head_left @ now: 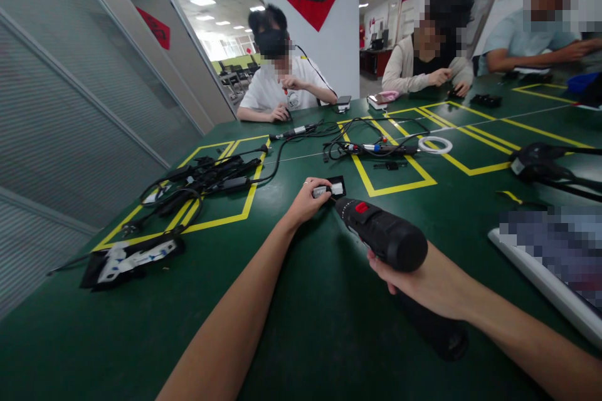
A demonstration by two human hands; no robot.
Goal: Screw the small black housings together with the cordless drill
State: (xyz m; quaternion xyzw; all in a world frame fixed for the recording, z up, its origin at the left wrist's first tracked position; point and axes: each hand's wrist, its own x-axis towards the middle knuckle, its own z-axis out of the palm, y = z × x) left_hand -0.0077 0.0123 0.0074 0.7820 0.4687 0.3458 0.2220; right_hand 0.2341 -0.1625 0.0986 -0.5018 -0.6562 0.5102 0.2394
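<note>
My right hand (418,282) is wrapped round the grip of a black cordless drill (376,229) with a red switch on top. The drill points forward and left, its tip close to my left fingertips. My left hand (305,205) is closed on a small black device with a white label (337,188), holding it down on the green table (301,351). Just where the drill's bit meets the device cannot be made out. Part of the device is covered by my fingers.
To the left lie a heap of black cables (211,175) and a black pouch with white strips (134,260). More cables and a white cable coil (435,145) lie ahead. A white-edged device (540,282) is at right. Several people sit across the table.
</note>
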